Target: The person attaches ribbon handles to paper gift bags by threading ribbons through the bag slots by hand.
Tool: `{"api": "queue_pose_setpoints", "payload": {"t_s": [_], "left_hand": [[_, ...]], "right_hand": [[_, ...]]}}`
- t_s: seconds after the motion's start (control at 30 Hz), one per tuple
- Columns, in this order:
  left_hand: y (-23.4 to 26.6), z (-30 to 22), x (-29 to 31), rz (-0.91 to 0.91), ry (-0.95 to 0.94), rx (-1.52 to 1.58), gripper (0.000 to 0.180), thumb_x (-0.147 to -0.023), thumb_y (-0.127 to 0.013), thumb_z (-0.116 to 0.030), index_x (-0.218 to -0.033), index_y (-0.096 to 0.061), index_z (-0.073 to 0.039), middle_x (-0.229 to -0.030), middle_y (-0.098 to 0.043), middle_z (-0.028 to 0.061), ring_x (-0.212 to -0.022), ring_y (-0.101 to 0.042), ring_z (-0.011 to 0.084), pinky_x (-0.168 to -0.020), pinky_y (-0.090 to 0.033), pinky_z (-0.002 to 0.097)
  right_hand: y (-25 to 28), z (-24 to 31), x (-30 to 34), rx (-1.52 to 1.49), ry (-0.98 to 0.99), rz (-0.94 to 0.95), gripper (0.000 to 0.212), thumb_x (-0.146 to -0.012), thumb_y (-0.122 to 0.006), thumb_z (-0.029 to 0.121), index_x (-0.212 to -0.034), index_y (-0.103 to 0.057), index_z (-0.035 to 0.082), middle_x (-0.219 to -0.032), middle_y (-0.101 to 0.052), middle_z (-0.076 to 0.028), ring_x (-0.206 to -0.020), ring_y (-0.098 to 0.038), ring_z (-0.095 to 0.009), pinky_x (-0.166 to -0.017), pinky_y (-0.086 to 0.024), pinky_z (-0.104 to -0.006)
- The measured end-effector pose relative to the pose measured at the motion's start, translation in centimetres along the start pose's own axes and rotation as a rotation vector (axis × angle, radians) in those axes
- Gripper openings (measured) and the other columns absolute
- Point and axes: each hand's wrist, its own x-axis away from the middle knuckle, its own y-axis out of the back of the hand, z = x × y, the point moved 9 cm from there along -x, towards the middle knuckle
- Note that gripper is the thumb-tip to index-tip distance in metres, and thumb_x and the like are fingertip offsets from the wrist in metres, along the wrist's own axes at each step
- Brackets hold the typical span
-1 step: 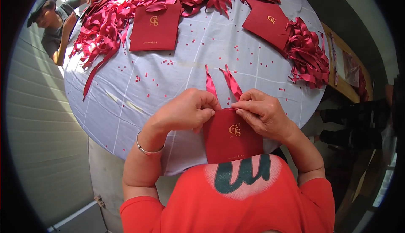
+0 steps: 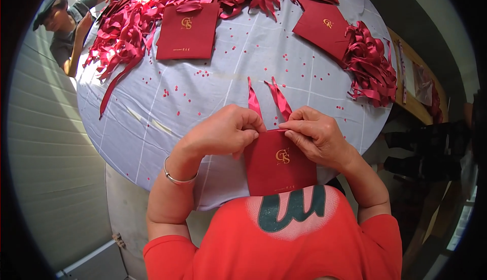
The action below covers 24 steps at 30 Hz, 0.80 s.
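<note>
A dark red paper gift bag (image 2: 280, 166) with gold lettering lies against the table's near edge, close to my body. My left hand (image 2: 234, 130) pinches its top left corner, beside one end of pink-red ribbon (image 2: 253, 100). At the top right edge, my right hand (image 2: 317, 134) grips the bag between thumb and fingers, next to the other ribbon end (image 2: 279, 99). Both ribbon ends stretch away from me past the bag's top edge. My fingertips hide where the ribbon meets the bag.
A round table (image 2: 213, 102) with a pale cloth carries scattered small red dots. Finished-looking red bags (image 2: 187, 34) lie far left, with piled ribbons (image 2: 124, 42) behind. More bags (image 2: 324, 31) and ribbons (image 2: 370, 67) lie right. Another person (image 2: 68, 26) reaches in from the far left.
</note>
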Motion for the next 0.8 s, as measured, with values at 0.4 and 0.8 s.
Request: {"api": "queue_pose_setpoints", "payload": {"t_s": [0.4,0.8], "left_hand": [[-0.2,1.0,-0.5,0.03,0.067,0.04,0.013,-0.091,-0.053,-0.002,-0.098,-0.064,0.0,-0.072,-0.063,0.001,-0.05,-0.056,0.0074,-0.047,-0.04,0.0225],[-0.4,1.2,-0.7,0.018,0.057,0.044,0.008,-0.093,-0.056,-0.003,-0.094,-0.063,0.0,-0.071,-0.063,0.0015,-0.05,-0.057,0.0079,-0.047,-0.041,0.0228]], "right_hand": [[0.7,4.3,0.4,0.15,0.239,-0.232,0.023,-0.07,-0.079,0.001,-0.09,-0.07,0.005,-0.073,-0.067,-0.007,-0.066,-0.067,-0.023,-0.059,-0.052,-0.0321],[-1.3,3.9,0.3,0.105,0.222,-0.146,0.019,-0.071,-0.076,-0.001,-0.087,-0.067,0.002,-0.079,-0.066,-0.009,-0.069,-0.066,-0.024,-0.059,-0.053,-0.032]]}}
